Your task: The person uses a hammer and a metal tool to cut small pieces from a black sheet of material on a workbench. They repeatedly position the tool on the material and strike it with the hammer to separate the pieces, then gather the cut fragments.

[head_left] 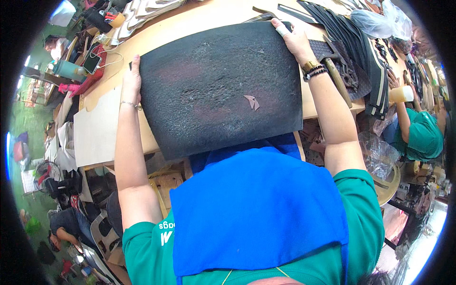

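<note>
A large black board (218, 80) with a rough, pitted, worn surface spans the space between my hands, over the near edge of the table. My left hand (133, 81) grips its left edge, thumb up along the side and fingers hidden behind. At the upper right corner my right hand (293, 42) holds the board, its thumb on top and the other fingers mostly underneath. A small brownish scrap (251, 102) with pointed ends lies on the board, right of its middle. The board's near edge hangs in front of my blue apron (256, 204).
A hammer (338, 83) and dark tools lie right of the board, beside long black strips (351, 33). Pale sheet (97, 130) overhangs the table's left edge. A phone (91, 63) rests at the far left. On the right, a co-worker in green (422, 135) sits by a pale roll (401, 94).
</note>
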